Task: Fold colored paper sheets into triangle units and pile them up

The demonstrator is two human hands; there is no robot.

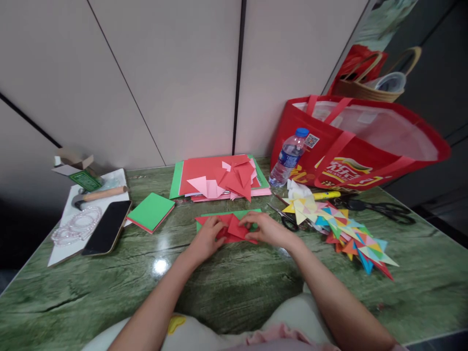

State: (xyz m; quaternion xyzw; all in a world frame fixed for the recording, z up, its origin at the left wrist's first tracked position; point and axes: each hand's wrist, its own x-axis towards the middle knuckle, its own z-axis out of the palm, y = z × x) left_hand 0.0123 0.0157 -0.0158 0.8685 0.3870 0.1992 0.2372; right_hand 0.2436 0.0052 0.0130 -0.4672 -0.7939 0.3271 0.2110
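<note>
A piece of red folded paper (231, 225) lies in front of me, with pointed ends and triangular flaps. Beneath it, a strip of green paper (256, 213) shows along the far edge. My left hand (209, 236) is closed with thumb and fingers on the left half of the red piece. On its right half, the curled fingers of my right hand (266, 229) grip a flap. Behind both hands, pink and red folded pieces (237, 178) rest on a stack of coloured sheets (193, 170). A small pile of green square paper (151, 213) sits to the left.
Right of my hands are small scissors (288, 222), multicoloured folded paper pieces (343, 224), a yellow marker (326, 195) and black scissors (380, 207). A water bottle (288, 158) stands before a red bag (351, 151). On the left are a phone (107, 228), hammer (100, 195) and green box (86, 178).
</note>
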